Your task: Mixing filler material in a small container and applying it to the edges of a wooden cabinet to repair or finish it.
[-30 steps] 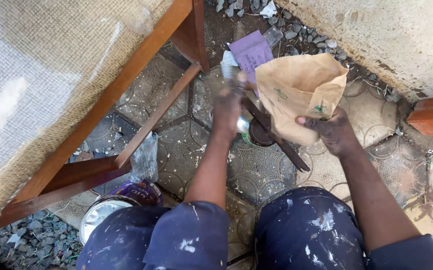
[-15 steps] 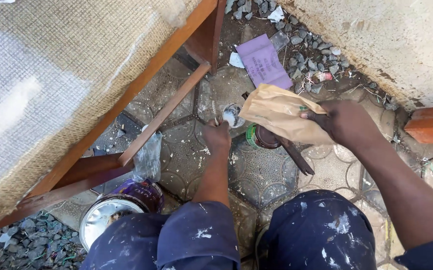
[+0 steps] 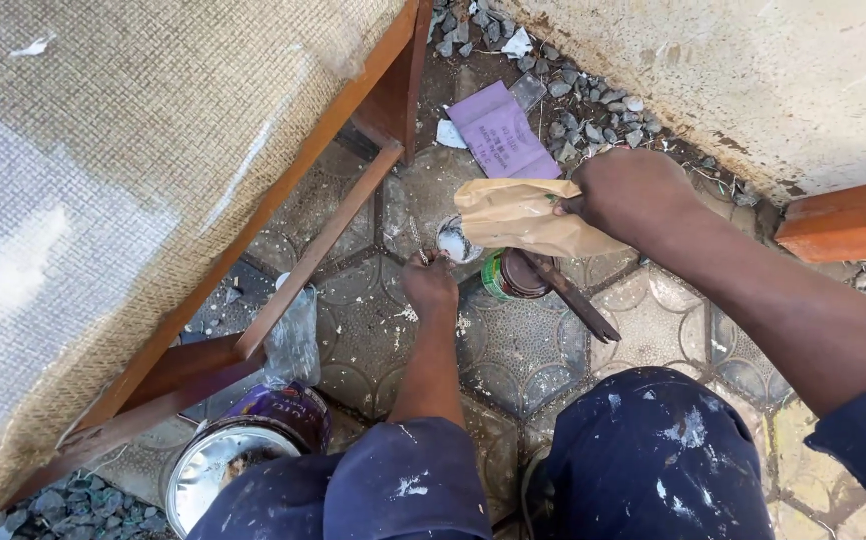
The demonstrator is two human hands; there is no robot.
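The right hand has lowered the crumpled brown paper, which it grips by one edge, to hang just above the small open tin on the paved floor. The left hand has come down beside the tin, fingers closed on a small white-smeared object just under the paper's left end.
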